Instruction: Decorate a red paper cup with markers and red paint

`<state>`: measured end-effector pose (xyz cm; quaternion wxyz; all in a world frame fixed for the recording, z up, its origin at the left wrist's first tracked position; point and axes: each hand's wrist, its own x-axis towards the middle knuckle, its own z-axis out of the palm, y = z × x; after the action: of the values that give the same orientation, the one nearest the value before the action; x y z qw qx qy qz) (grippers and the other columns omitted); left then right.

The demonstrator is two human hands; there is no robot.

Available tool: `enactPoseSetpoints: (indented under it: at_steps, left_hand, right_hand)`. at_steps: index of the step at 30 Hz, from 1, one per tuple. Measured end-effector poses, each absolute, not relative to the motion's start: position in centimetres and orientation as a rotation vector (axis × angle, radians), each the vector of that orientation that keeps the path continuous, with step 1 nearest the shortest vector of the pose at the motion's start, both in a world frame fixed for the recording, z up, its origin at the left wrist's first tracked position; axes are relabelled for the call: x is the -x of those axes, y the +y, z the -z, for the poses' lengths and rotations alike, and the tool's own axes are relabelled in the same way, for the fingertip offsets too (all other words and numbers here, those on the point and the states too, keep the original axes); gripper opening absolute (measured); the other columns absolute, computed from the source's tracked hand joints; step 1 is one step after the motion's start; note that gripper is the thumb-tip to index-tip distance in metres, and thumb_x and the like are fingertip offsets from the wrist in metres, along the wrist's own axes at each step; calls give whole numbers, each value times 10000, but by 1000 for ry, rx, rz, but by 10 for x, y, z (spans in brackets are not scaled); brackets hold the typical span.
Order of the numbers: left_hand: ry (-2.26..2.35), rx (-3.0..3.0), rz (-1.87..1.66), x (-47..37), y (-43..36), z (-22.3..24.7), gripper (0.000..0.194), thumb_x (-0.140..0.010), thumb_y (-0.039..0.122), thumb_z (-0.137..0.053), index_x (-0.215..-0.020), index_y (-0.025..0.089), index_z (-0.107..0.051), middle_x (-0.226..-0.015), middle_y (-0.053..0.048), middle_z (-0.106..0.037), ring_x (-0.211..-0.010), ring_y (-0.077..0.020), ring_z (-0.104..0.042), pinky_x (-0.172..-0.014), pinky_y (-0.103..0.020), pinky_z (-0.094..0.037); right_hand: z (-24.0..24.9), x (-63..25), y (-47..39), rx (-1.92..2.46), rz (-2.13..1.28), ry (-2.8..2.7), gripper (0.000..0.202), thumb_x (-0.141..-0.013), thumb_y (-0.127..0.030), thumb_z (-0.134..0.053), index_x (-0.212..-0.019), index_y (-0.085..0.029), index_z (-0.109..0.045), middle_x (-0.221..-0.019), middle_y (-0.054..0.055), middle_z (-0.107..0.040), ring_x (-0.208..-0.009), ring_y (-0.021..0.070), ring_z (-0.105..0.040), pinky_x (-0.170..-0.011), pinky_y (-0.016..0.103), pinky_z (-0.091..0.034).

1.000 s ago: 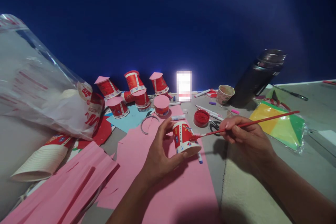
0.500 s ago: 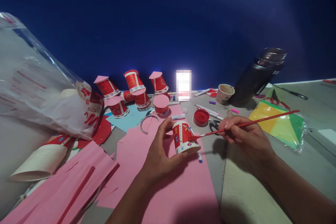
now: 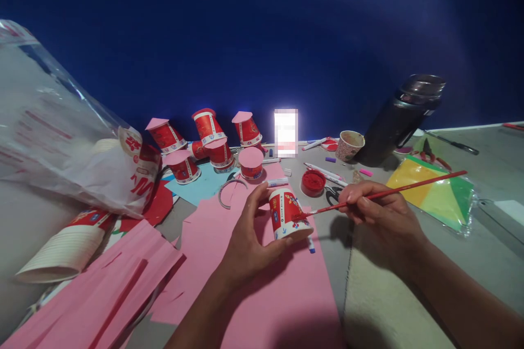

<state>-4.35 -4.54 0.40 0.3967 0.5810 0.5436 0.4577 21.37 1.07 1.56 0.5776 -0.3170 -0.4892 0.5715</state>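
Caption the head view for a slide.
Left hand grips a printed paper cup while the right hand touches a red paintbrush to its side.

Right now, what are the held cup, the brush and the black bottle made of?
Cup: probably paper, with crisp red-and-white printing on its sides.
Brush: the handle is thin, smooth and red, maybe painted wood, though plastic is possible; red stuff at the tip hides the bristle material.
Bottle: likely metal, because its neck shines; the dark body could be coated metal or plastic.
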Motion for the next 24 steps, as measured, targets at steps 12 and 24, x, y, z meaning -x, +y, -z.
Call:
enactPoseSetpoints:
  at_steps: [12, 24]
  left_hand:
    - [1394, -1501, -1144, 44, -44, -3, 1028, -720, 522, -952, -1572, 340, -407, -1541, -110, -567, -1388, -356, -593, -1166, -565, -493]
    - [1406, -1534, -1130, 43, -44, -4, 981, -725, 513, -954, -1545, 351, -441, -1577, -87, -551, -1414, -334, -584, -1141, -501, -537]
  right_hand:
    - [-11, -220, 16, 690, -1339, -1146, 224, -813, -409, -928, -812, -205, -834, -787, 58, -728, -572, 106, -609, -475, 200, -450]
    - [-15, -216, 12, 714, -1344, -1161, 232, -791, -423, -944, -782, -217, -837, -764, 67, -728, -616, 138, -635, -468, 209, -453]
